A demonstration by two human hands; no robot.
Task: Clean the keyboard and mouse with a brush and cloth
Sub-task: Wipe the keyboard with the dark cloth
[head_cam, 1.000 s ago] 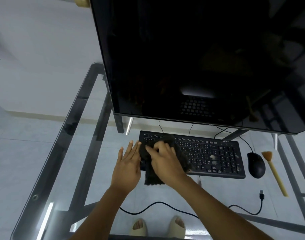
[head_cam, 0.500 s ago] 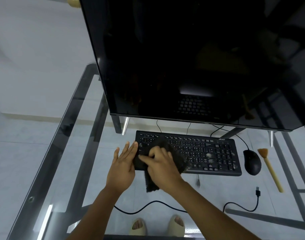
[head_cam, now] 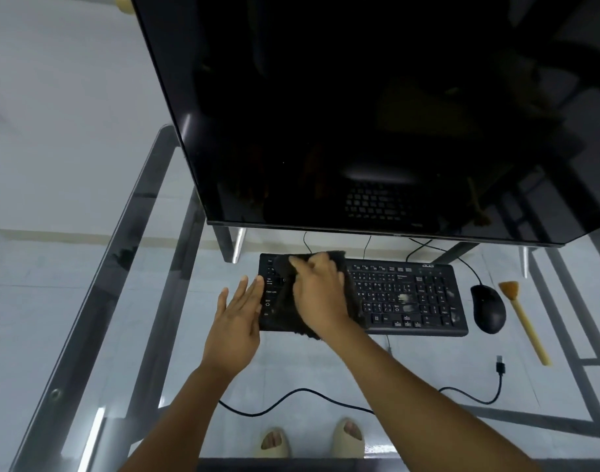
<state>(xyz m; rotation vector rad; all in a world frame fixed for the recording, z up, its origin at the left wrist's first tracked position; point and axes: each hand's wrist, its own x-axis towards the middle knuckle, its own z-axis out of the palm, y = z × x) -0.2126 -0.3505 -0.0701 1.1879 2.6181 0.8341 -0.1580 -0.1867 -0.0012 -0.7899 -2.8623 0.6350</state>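
Observation:
A black keyboard (head_cam: 411, 294) lies on the glass desk in front of the monitor. My right hand (head_cam: 320, 294) presses a dark cloth (head_cam: 351, 284) onto the keyboard's left half, fingers curled over the cloth near the top row. My left hand (head_cam: 237, 321) lies flat with straight fingers against the keyboard's left edge, holding nothing. A black mouse (head_cam: 488, 309) sits right of the keyboard. Beside the mouse lies a brush (head_cam: 525, 321) with a tan handle and brown bristles. Pale smudges show on several right-hand keys.
A large dark monitor (head_cam: 360, 114) overhangs the keyboard's far side. The glass desk (head_cam: 128, 301) has a metal frame beneath. A loose black cable (head_cam: 326, 398) with a USB plug trails along the near side. My sandalled feet show through the glass.
My right hand has slid the cloth away from me, from the keyboard's near edge up to its top row. My left hand stays at the keyboard's left edge.

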